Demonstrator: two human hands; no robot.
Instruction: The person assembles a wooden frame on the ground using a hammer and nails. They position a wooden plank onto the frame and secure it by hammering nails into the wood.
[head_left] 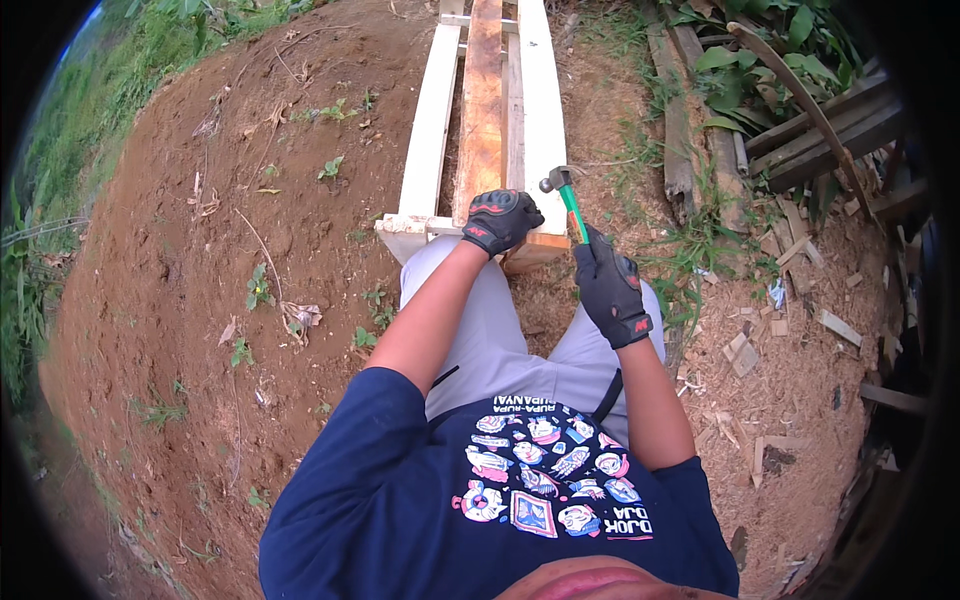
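My right hand (612,292), in a black glove, is wrapped round the green and orange handle of a hammer (572,212). The dark hammer head is raised beside the near right corner of a long wooden frame (543,110). In a matching glove, my left hand (500,220) rests at the frame's near end, its fingers curled together. What those fingers pinch, if anything, is too small or hidden to make out. Between the frame's two pale side boards runs a reddish-brown plank (482,110), its near end beside my left hand.
Brown bare soil (200,300) with small weeds spreads on the left. To the right lie wood shavings and offcuts (742,352), old beams (672,120) and a stack of weathered timber (830,130) under leafy plants. My legs (490,345) are at the frame's near end.
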